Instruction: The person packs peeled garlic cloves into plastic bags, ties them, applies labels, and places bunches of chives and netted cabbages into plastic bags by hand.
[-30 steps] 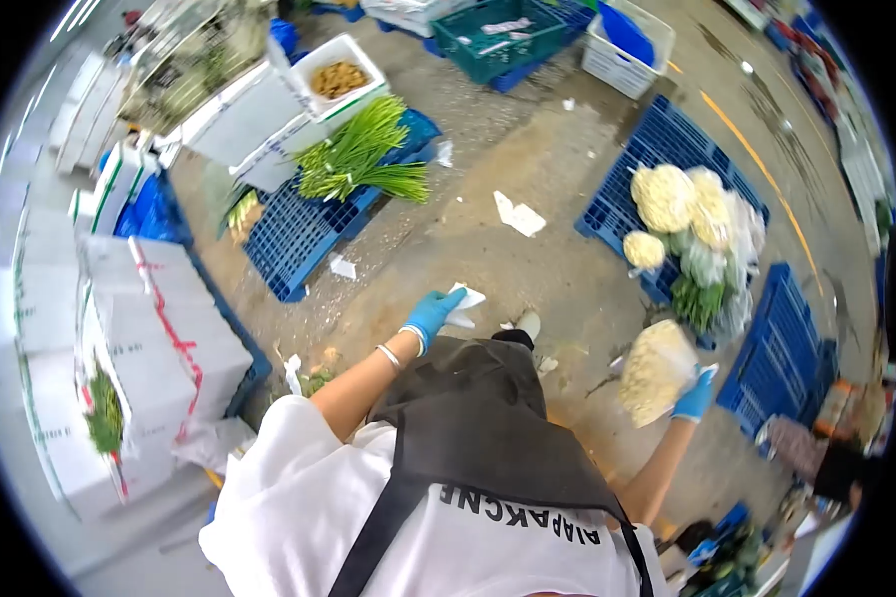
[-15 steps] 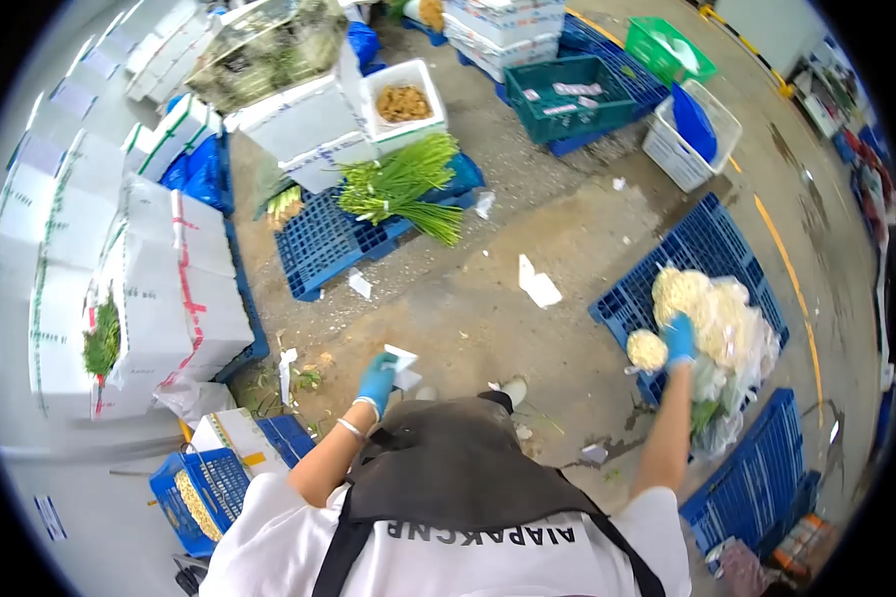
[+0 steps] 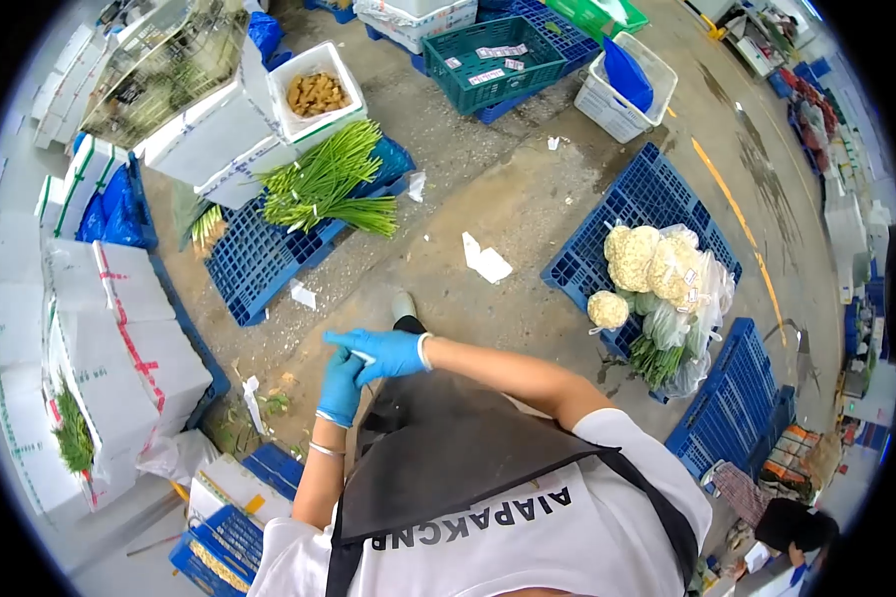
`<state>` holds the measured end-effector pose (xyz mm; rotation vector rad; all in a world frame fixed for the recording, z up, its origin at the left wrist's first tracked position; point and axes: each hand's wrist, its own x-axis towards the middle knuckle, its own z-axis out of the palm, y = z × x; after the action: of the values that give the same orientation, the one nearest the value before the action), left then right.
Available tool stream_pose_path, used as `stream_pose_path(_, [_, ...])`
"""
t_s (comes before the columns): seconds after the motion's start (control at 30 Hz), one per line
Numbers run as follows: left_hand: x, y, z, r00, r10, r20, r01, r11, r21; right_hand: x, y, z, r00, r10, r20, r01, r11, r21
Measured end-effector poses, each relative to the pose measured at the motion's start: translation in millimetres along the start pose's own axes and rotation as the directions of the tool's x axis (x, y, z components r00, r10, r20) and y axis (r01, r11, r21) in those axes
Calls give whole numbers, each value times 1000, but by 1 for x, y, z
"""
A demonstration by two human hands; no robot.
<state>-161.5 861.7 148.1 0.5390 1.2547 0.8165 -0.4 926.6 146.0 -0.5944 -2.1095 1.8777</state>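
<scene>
My two blue-gloved hands meet in front of the dark apron. My left hand (image 3: pixel 340 386) is closed on white paper (image 3: pixel 364 357), mostly hidden between the gloves. My right hand (image 3: pixel 392 354) reaches across and overlaps its fingers; these are pressed together, and what they pinch is hidden. To the right, clear bags of pale, bean-sprout-like produce (image 3: pixel 630 257) lie on a blue pallet (image 3: pixel 595 221). A smaller round bag (image 3: pixel 607 310) sits at the pallet's left side, and bagged greens (image 3: pixel 657 360) lie at its near end.
Green stalks (image 3: pixel 321 179) lie on another blue pallet (image 3: pixel 254 249) beside white foam boxes (image 3: pixel 219 134). A green crate (image 3: pixel 493 65) and a white basket (image 3: pixel 617 99) stand beyond. White scraps (image 3: pixel 486 261) lie on the floor. A blue basket (image 3: pixel 219 552) is at lower left.
My right hand, which held a bag and then rested on the bags on the pallet, has swung left to meet my left hand. The held bag now lies among the others.
</scene>
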Motion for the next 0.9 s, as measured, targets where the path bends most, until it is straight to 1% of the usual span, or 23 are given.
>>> stream_pose_path(0.03, [11, 20, 5, 994, -4, 107, 18, 991, -135, 8, 5, -23, 1000, -12, 4, 13, 997, -82])
stream_pose_path(0.07, [22, 43, 10, 978, 2, 211, 55, 963, -263, 13, 14, -43, 996, -79, -39, 79, 997, 4])
stream_pose_path(0.1, [34, 65, 11, 952, -55, 301, 122, 970, -209, 19, 26, -63, 989, -124, -87, 128, 990, 51])
stream_pose_path(0.13, [45, 91, 10, 936, -59, 347, 100, 990, -103, 21, 37, -78, 977, -162, -136, 176, 979, 103])
stream_pose_path(0.17, [58, 120, 13, 918, -62, 392, 70, 998, -4, 14, 25, -101, 987, 33, -154, 14, 955, 295])
stream_pose_path(0.2, [74, 140, 15, 898, -65, 436, 29, 996, 90, 3, 12, -125, 965, 225, -135, -137, 870, 474])
stream_pose_path(0.23, [97, 154, 2, 910, -68, 409, 9, 989, 144, -5, 29, -143, 915, 223, -335, -106, 937, 332])
stream_pose_path(0.27, [121, 162, -14, 945, -37, 324, -21, 984, 174, -15, 57, -159, 834, 180, -521, -101, 979, 176])
stream_pose_path(0.3, [141, 174, -26, 970, -5, 244, -46, 978, 204, -29, 93, -176, 720, 198, -665, -164, 980, 114])
stream_pose_path(0.33, [160, 186, -36, 986, 27, 163, -66, 969, 240, -46, 117, -189, 580, 198, -790, -237, 969, 68])
stream_pose_path(0.37, [181, 195, -47, 995, 24, 98, -48, 966, 254, -62, 115, -200, 427, 253, -868, -167, 966, 199])
stream_pose_path(0.4, [200, 202, -55, 999, 22, 33, -30, 963, 267, -76, 114, -209, 263, 319, -910, -73, 947, 311])
stream_pose_path(0.43, [216, 210, -55, 999, 40, 9, -41, 961, 272, -87, 120, -214, 90, 340, -936, 23, 939, 343])
stream_pose_path(0.47, [235, 218, -53, 1000, 22, 17, -26, 964, 263, -97, 129, -218, -80, 365, -928, 121, 927, 354])
stream_pose_path(0.57, [289, 231, -33, 999, -21, 42, 11, 974, 225, -127, 147, -230, -227, 549, -804, 141, 836, 530])
stream_pose_path(0.6, [305, 235, -17, 998, -39, 56, 25, 974, 226, -132, 151, -242, -232, 657, -718, 206, 754, 624])
stream_pose_path(0.67, [334, 247, 24, 994, -86, 72, 61, 952, 301, -142, 162, -270, -211, 837, -504, 337, 547, 767])
stream_pose_path(0.7, [354, 246, 40, 989, -102, 106, 66, 950, 304, -145, 180, -287, -242, 791, -562, 202, 607, 768])
stream_pose_path(0.8, [413, 252, 91, 981, -145, 128, 93, 933, 349, -163, 219, -367, -89, 769, -633, 120, 639, 760])
stream_pose_path(0.83, [437, 249, 104, 982, -152, 116, 107, 941, 322, -162, 237, -406, -118, 807, -578, 112, 589, 800])
stream_pose_path(0.87, [459, 252, 121, 982, -176, 76, 138, 924, 358, -160, 263, -444, -162, 753, -637, 49, 651, 757])
stream_pose_path(0.9, [483, 253, 134, 975, -221, 25, 200, 921, 333, -158, 293, -488, -197, 688, -699, -22, 709, 705])
